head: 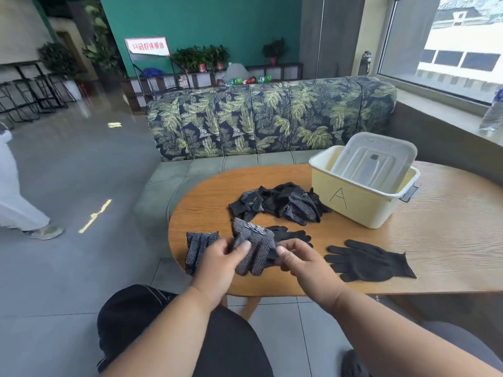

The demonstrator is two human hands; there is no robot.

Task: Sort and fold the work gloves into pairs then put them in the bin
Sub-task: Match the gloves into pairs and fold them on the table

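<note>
I hold a dotted black work glove [254, 244] above the near edge of the wooden table [435, 240]. My left hand [220, 263] pinches its left side and my right hand [302, 261] pinches its right side. A second dotted glove [198, 247] lies flat to the left. Behind the held glove lies a plain black glove [291, 234], partly hidden. Another plain black glove [367, 261] lies flat to the right. A heap of several dark gloves [283, 204] sits further back. The pale yellow bin [362, 195], marked A, stands at the back right.
A clear lid [373, 159] leans inside the bin. A leaf-patterned sofa [272, 115] runs behind the table. A water bottle [494, 112] stands on the window ledge at right. A person in white [16, 191] walks on the grey floor at far left.
</note>
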